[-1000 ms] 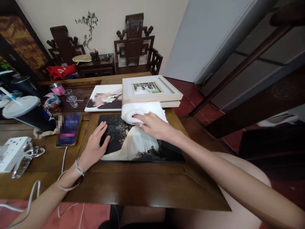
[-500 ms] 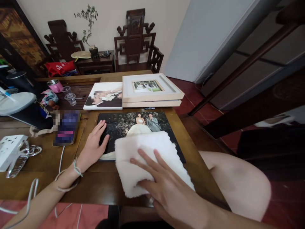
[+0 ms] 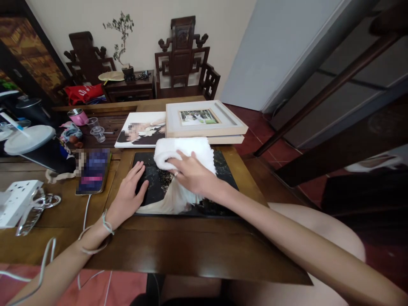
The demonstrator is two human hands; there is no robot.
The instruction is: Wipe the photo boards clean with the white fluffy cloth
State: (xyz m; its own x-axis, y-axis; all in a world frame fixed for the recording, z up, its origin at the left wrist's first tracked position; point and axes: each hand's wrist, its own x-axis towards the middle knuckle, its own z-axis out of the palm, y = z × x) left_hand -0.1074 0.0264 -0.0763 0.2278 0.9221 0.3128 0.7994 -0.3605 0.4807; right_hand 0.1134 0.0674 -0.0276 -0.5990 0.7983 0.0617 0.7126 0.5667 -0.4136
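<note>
A dark wedding photo panel lies flat on the wooden table near its front edge. My left hand rests on the panel's left edge, fingers stretched out and holding nothing. With my right hand I press a folded white towel onto the upper part of the panel. The towel hides the couple in the picture, while the pale dress stays visible below it. My right fingers are curled into the cloth, a ring on one of them.
Behind the panel sit a white photo print and stacked light-wood frames. To the left are a phone with a cable, a power strip, a clear hair claw, a lidded dark cup and a pink mug.
My right hand has pushed the towel away from me, from the panel's near edge to its far side. My left hand has stayed on the panel's left edge.
</note>
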